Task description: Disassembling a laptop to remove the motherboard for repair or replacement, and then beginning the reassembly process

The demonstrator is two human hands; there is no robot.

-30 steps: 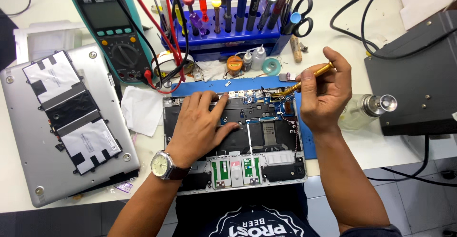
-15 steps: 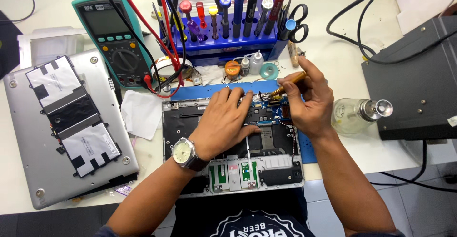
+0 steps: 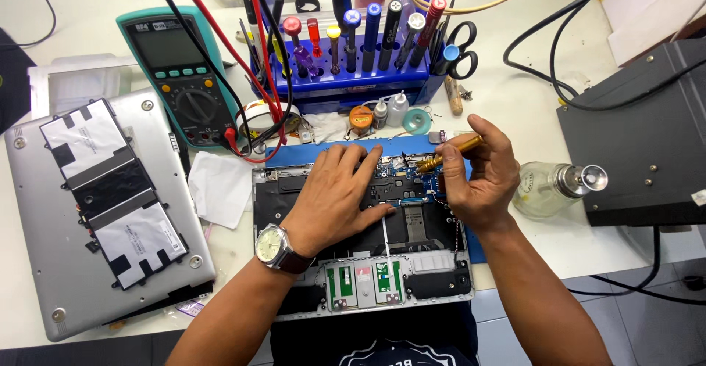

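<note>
From the head cam: my left hand (image 3: 334,201) lies flat and open on the opened laptop (image 3: 364,241), holding nothing. My right hand (image 3: 478,178) pinches a gold screwdriver (image 3: 448,153), tip down at the laptop's top right corner, just below the blue tool rack (image 3: 353,79)

A teal multimeter (image 3: 179,76) with a blank grey rectangular screen (image 3: 157,46) stands upper left; white rectangular labels (image 3: 140,242) cover the silver laptop panel's (image 3: 44,263) battery.
</note>
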